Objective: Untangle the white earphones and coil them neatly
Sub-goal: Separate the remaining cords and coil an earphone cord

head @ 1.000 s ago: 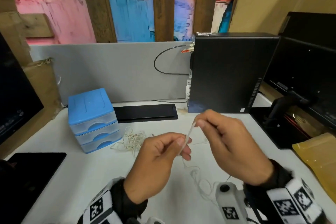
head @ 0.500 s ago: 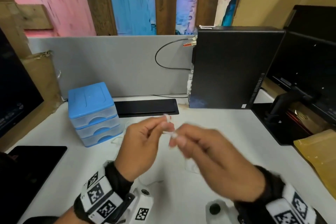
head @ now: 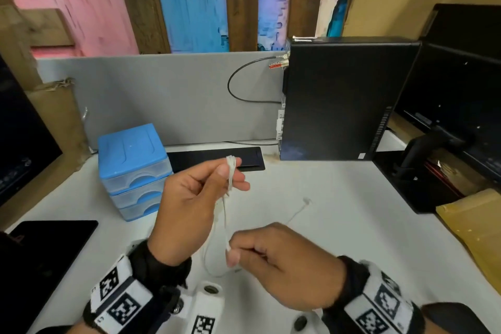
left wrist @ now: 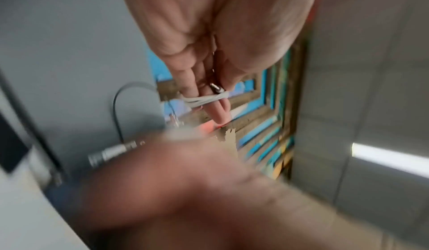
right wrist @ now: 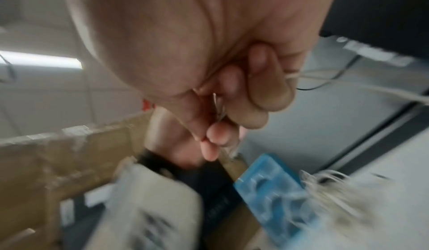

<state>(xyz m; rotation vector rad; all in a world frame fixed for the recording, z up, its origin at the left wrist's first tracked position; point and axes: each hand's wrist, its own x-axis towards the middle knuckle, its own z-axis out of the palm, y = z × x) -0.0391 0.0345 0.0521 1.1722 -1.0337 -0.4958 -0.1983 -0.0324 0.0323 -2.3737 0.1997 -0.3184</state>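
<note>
The white earphones (head: 230, 168) are wound in several turns round the fingers of my left hand (head: 217, 179), which is raised over the white desk (head: 352, 225) and pinches the coil with its thumb. The left wrist view shows the white turns (left wrist: 204, 99) across two fingers and the metal plug (left wrist: 216, 88) tucked against them. From the coil a strand (head: 225, 222) runs down to my right hand (head: 235, 252), which pinches it nearer to me. A loose loop (head: 208, 260) hangs below, and one earbud (head: 307, 201) lies on the desk to the right.
A blue drawer box (head: 132, 168) stands at the left, with a flat black slab (head: 217, 158) behind my hands. A black computer tower (head: 339, 100) and a monitor stand (head: 423, 154) fill the right. A dark tablet (head: 46, 247) lies at the near left, a brown envelope (head: 474, 230) at the right.
My right hand has dropped from beside the left hand down toward me, drawing a strand out below the coil. The left hand stays raised with the wound cord.
</note>
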